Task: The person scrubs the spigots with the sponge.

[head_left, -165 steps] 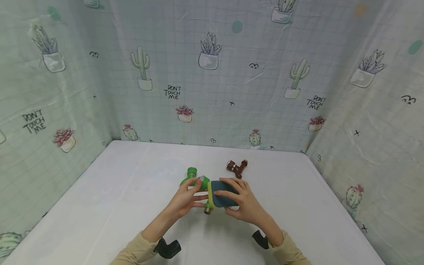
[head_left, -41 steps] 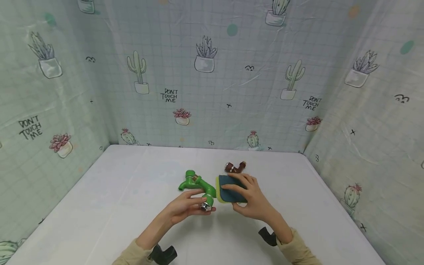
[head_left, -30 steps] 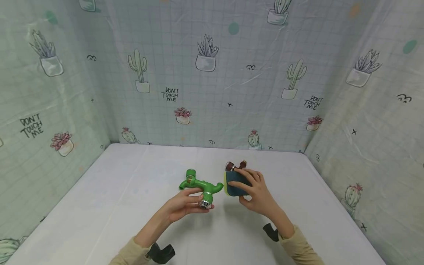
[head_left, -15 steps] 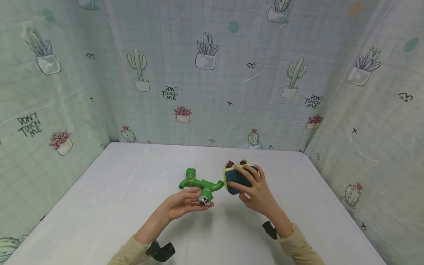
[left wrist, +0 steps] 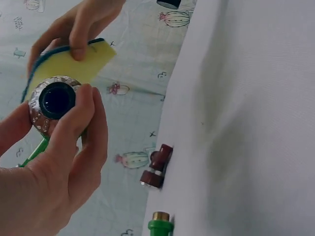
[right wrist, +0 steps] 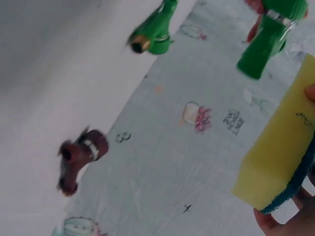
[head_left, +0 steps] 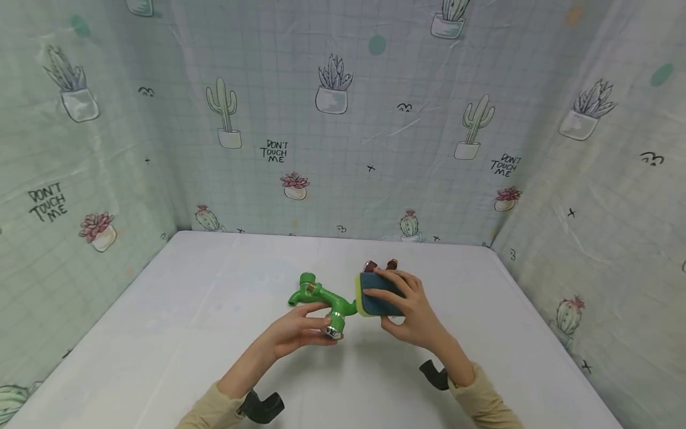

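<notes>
My left hand [head_left: 300,329] grips a green faucet [head_left: 339,307] around its chrome-ended knob; the round dark opening of that knob [left wrist: 58,100] faces the left wrist camera. The faucet is held above the table, its spout pointing right. In my right hand [head_left: 417,314] is a yellow sponge [right wrist: 280,142] with a dark blue scouring layer [head_left: 382,295], pinched between thumb and fingers. The sponge's yellow edge is right at the spout tip in the head view, while the right wrist view shows a gap between sponge and spout [right wrist: 256,61].
A second green faucet [head_left: 306,279] lies on the white table [head_left: 225,280], just behind the held one. A brown faucet [right wrist: 78,155] lies farther back, partly hidden by the sponge in the head view. Patterned cloth [head_left: 332,149] walls off the back and sides.
The held faucet has been turned in my left hand, its threaded end tipping up and back. The sponge went right, tilted, then came back left to the spout. Both hands kept their grips.
</notes>
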Demonstrator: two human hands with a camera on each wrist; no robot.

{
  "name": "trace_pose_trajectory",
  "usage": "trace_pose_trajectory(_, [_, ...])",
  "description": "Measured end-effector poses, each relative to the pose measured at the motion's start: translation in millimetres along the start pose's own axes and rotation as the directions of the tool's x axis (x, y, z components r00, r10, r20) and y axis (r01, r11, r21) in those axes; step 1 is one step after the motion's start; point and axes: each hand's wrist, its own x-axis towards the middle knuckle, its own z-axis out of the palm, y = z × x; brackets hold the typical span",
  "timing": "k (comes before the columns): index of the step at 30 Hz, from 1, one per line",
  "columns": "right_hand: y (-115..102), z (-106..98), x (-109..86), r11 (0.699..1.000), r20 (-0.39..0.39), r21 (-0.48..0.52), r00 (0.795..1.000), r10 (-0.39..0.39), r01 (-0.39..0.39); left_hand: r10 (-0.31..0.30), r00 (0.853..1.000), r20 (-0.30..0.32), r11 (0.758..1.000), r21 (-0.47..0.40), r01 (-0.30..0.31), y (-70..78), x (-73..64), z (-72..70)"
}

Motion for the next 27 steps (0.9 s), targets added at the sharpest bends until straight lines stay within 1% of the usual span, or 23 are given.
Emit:
trace_pose_trajectory(2, [-8.7,1.0,6.0,0.998,0.052,0.053,0.998,0.019,-0.022,0.020,1.000,0.023,0.997,0.070,-0.022,-1.1,1.0,2.3])
trace_pose_trajectory(4, [-14.0,2.7,10.4,0.996,0.109,0.077,0.993,0.039,-0.048,0.041,0.999,0.035,0.991,0.122,-0.045,-1.3,0.7,5.2])
trace_pose_trajectory(7, [-13.5,2.3,10.7,0.992,0.163,0.071,0.982,0.091,-0.104,0.053,0.999,0.012,0.983,0.174,-0.054,-1.7,-1.8,8.6])
trace_pose_trajectory(10, [-7.8,-2.3,8.2,0.990,0.179,0.025,0.975,0.133,-0.140,0.061,0.998,-0.026,0.976,0.212,-0.054,-2.5,-4.6,10.0])
trace_pose_trajectory(13, [-5.0,-5.7,9.7,0.991,0.174,-0.007,0.976,0.133,-0.134,0.065,0.997,-0.045,0.969,0.242,-0.052,-3.9,-4.6,9.8])
trace_pose_trajectory(15, [-6.5,-5.1,14.5,0.992,0.161,0.011,0.979,0.122,-0.126,0.056,0.998,-0.036,0.966,0.256,-0.045,-4.4,-3.6,10.0])
trace_pose_trajectory(17, [-8.7,-2.4,20.6,0.994,0.156,0.042,0.983,0.098,-0.105,0.031,0.999,-0.008,0.968,0.250,-0.028,-5.1,-2.0,10.3])
trace_pose_trajectory(19, [-9.4,0.8,25.5,0.992,0.173,0.087,0.982,0.074,-0.090,0.002,0.999,0.033,0.977,0.215,-0.009,-5.2,-0.8,10.0])
trace_pose_trajectory(21, [-6.6,2.3,26.5,0.990,0.191,0.114,0.980,0.057,-0.080,-0.020,0.997,0.080,0.985,0.173,0.006,-5.0,0.0,8.3])
trace_pose_trajectory(24, [1.7,-0.5,19.9,0.990,0.200,0.116,0.978,0.059,-0.083,-0.033,0.990,0.134,0.993,0.113,0.018,-4.4,-1.1,2.8])
trace_pose_trajectory(27, [9.1,-6.2,10.9,0.985,0.197,0.145,0.978,0.068,-0.097,-0.023,0.983,0.181,0.997,0.079,0.008,-4.1,-2.4,-3.9])
